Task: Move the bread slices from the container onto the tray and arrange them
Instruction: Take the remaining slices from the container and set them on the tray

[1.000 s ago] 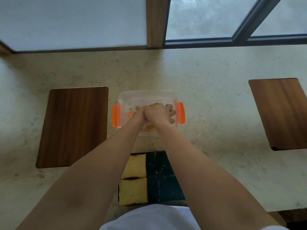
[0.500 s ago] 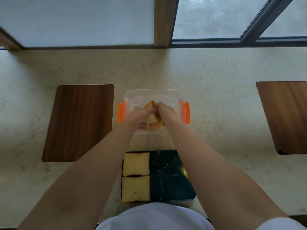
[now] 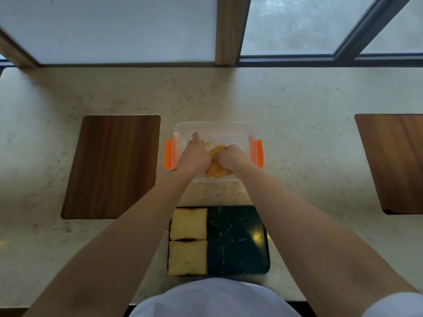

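both hands in the container, two slices on the tray

from my remote view, starting at the left: a dark wooden board (image 3: 112, 167) lies flat on the pale marble counter (image 3: 297, 138), well apart from the hands. just right of it sits the clear container (image 3: 211, 130) with orange clips (image 3: 169, 154) on either side. the left hand (image 3: 193, 156) is inside it, fingers curled closed around the left side of a bread slice (image 3: 215, 164); the thumb points away from me. the right hand (image 3: 231, 157) is beside it, almost touching, fingers closed on the same golden slice from the right. the slice stands tilted between the two hands, at the container's near wall. i cannot tell how many slices are held.

nearer to me, the dark tray (image 3: 238, 239) carries two toasted slices, far one (image 3: 188, 224) and near one (image 3: 188, 257), edge to edge in its left column. its right half is bare apart from crumbs. far right, a second wooden board (image 3: 393, 163) lies on the counter.
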The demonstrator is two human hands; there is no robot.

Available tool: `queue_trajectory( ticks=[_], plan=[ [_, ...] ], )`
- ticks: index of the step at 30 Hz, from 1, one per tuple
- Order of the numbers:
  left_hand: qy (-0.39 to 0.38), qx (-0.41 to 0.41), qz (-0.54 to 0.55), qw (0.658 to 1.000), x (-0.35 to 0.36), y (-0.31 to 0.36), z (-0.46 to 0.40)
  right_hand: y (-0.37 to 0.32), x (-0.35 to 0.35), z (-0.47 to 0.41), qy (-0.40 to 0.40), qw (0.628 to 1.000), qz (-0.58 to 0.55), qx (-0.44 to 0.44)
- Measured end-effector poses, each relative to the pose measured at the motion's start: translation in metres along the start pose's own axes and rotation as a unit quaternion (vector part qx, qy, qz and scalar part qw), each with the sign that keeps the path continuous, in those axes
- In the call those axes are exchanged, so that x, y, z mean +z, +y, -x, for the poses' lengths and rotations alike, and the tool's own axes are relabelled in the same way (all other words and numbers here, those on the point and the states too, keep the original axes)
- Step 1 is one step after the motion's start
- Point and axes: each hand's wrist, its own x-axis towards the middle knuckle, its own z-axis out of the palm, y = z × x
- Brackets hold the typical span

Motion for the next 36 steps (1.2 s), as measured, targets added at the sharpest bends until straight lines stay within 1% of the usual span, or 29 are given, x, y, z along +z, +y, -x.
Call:
queue_trajectory(
  ticks=[3,6,9,13,15,16,17,19,21,23,25,27,28,30,32,34,36],
  plan=[
    [0.009,-0.021,-0.007,1.0,0.003,0.001,0.006,0.001,0.004,0.005,-0.003,0.999,0.043,-0.015],
    [0.039,0.008,-0.021,0.999,0.004,0.003,0.009,-0.002,0.001,0.008,0.004,0.999,0.019,-0.032],
    [0.068,0.062,-0.015,0.996,-0.004,0.009,0.015,-0.008,-0.013,0.018,0.009,0.999,-0.028,-0.045],
    [0.131,0.138,0.061,0.98,-0.029,0.019,0.046,-0.005,-0.044,0.051,0.025,0.987,-0.121,-0.104],
    [0.165,0.177,0.116,0.963,-0.041,0.017,0.073,0.011,-0.06,0.074,0.001,0.973,-0.19,-0.134],
    [0.175,0.182,0.152,0.956,-0.045,0.014,0.086,0.022,-0.068,0.086,-0.029,0.962,-0.233,-0.14],
    [0.184,0.177,0.188,0.949,-0.047,0.008,0.101,0.035,-0.074,0.098,-0.069,0.947,-0.283,-0.138],
    [0.197,0.151,0.252,0.935,-0.047,-0.009,0.128,0.062,-0.079,0.119,-0.155,0.903,-0.383,-0.119],
    [0.182,0.099,0.32,0.924,-0.035,-0.026,0.154,0.09,-0.075,0.135,-0.2,0.864,-0.453,-0.09],
    [0.134,0.017,0.383,0.914,-0.014,-0.039,0.174,0.114,-0.062,0.146,-0.215,0.836,-0.501,-0.064],
    [0.064,-0.06,0.403,0.911,0.007,-0.046,0.189,0.132,-0.045,0.158,-0.229,0.812,-0.534,-0.05],
    [-0.007,-0.108,0.444,0.89,0.019,-0.045,0.197,0.141,-0.032,0.166,-0.234,0.8,-0.551,-0.039],
    [-0.044,-0.114,0.461,0.879,0.023,-0.045,0.202,0.144,-0.026,0.171,-0.235,0.8,-0.55,-0.038],
    [-0.111,-0.081,0.475,0.869,0.028,-0.046,0.209,0.151,-0.016,0.179,-0.235,0.817,-0.524,-0.058],
    [-0.145,-0.042,0.447,0.881,0.034,-0.05,0.215,0.157,-0.008,0.186,-0.221,0.848,-0.47,-0.107],
    [-0.132,0.002,0.393,0.91,0.036,-0.054,0.22,0.16,-0.005,0.192,-0.161,0.886,-0.401,-0.17],
    [-0.102,0.042,0.348,0.931,0.036,-0.058,0.223,0.162,-0.004,0.196,-0.098,0.909,-0.335,-0.228]
  ],
)
